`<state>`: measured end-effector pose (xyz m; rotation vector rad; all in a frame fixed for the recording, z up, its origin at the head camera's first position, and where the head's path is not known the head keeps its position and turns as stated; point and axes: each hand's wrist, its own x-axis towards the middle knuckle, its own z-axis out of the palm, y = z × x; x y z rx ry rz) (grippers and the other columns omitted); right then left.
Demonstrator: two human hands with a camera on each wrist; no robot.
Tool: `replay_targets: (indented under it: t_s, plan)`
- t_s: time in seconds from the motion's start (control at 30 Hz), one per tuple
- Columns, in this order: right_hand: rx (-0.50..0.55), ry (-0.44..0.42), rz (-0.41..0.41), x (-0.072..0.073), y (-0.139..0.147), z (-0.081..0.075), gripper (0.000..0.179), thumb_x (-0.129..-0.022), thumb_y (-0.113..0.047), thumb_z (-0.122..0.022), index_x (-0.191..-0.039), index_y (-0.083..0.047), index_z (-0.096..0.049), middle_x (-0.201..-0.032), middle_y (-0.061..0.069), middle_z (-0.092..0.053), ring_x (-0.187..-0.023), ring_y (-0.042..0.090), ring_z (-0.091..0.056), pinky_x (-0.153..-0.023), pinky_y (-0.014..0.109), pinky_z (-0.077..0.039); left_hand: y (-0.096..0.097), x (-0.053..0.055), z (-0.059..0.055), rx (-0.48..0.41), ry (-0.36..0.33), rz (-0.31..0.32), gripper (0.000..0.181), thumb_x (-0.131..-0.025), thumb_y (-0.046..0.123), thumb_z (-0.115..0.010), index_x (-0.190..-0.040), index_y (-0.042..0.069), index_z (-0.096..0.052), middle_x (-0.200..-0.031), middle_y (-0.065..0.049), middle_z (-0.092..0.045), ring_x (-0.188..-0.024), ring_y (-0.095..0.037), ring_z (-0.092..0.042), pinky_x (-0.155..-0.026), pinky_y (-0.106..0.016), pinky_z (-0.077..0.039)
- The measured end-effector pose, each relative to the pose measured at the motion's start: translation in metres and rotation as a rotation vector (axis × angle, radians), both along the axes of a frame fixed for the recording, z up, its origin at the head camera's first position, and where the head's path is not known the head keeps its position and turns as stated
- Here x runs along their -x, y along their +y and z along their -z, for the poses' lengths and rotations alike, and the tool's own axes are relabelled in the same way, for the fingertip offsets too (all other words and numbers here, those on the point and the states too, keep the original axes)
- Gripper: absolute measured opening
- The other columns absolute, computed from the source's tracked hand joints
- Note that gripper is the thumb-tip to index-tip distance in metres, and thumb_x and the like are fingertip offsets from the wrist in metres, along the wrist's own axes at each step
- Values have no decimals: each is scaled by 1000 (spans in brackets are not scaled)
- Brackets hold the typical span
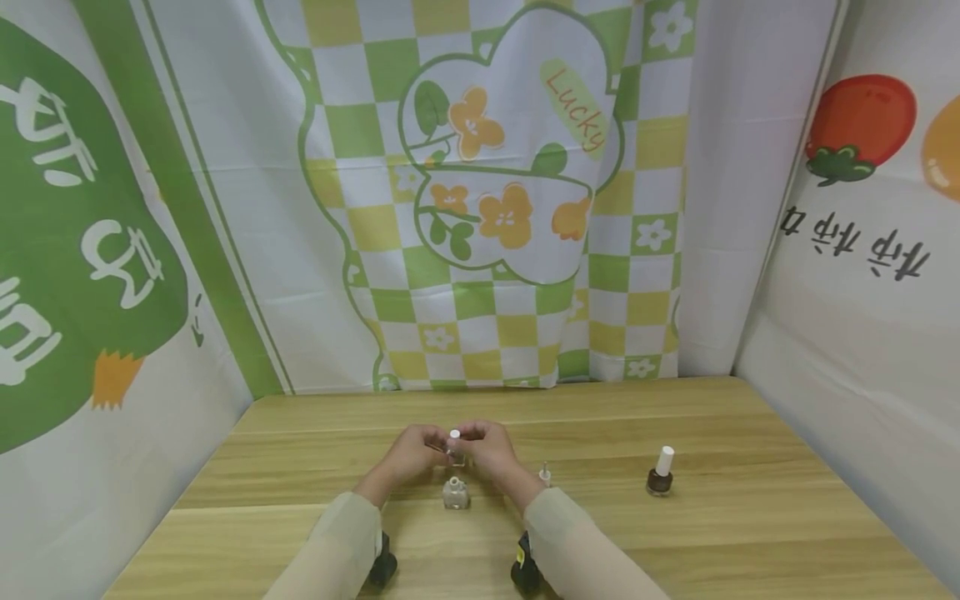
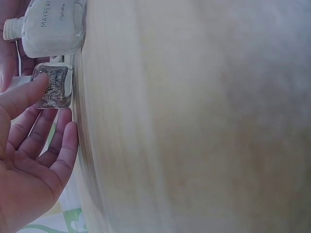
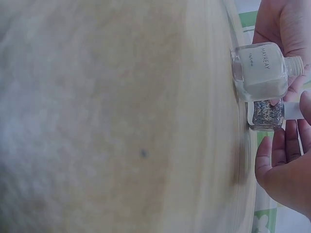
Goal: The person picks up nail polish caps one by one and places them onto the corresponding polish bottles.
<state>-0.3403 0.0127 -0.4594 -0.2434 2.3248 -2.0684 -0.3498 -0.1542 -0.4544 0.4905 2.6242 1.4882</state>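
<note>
**Both hands on the glitter polish**

So the left hand (image 1: 408, 457) is pinching the upright glitter bottle (image 2: 59, 91), thumb on the glass, and the right hand (image 1: 489, 450) has thumb and fingers on its white cap (image 3: 291, 110). From there in the head view, an open MAYREAY bottle (image 1: 455, 496) stands just off at 6 o'clock. Around 3 there's a brush cap (image 1: 545, 478), bristles up, then a dark bottle (image 1: 659, 482) well apart.

Pale beige sleeves (image 1: 348, 523) and black wrist cameras (image 1: 383, 567), the right one with a yellow marking (image 1: 521, 556)
</note>
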Motion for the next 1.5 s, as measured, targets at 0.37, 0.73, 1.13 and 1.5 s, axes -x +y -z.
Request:
replay_targets:
  t_s: [0.37, 0.73, 1.13, 1.5]
  plan:
    - [19, 25, -20, -2, 1, 0, 20, -84, -5, -75, -100, 3, -67, -95, 6, -68, -91, 19, -63, -81, 32, -52, -1, -1, -1, -5, -7, 30, 20, -81, 0, -72, -100, -3, -67, -92, -5, -68, -89, -20, -62, -83, -40, -52]
    - [11, 28, -7, -1, 0, 2, 18, -83, -2, -75, -99, 2, -68, -94, 5, -69, -91, 19, -63, -80, 31, -53, -2, -1, 0, -4, -9, 40, 20, -80, -2, -70, -100, -4, -66, -92, -6, -68, -89, -21, -63, -84, -39, -53]
    - [16, 22, 9, -1, -1, 0, 21, -81, -2, -76, -100, 1, -68, -92, 5, -67, -88, 17, -61, -80, 31, -52, 0, -4, -3, -35, -15, 33, 26, -78, -4, -71, -103, -6, -65, -94, -9, -68, -89, -24, -63, -83, -41, -53]
    - [-25, 14, 41, -1, 1, -7, 34, -84, -10, -76, -113, 3, -64, -100, 6, -65, -96, 21, -60, -90, 38, -50, -5, -1, -7, -18, -15, 2, 28, -80, 3, -73, -106, -3, -65, -99, -8, -67, -93, -25, -63, -87, -46, -51]
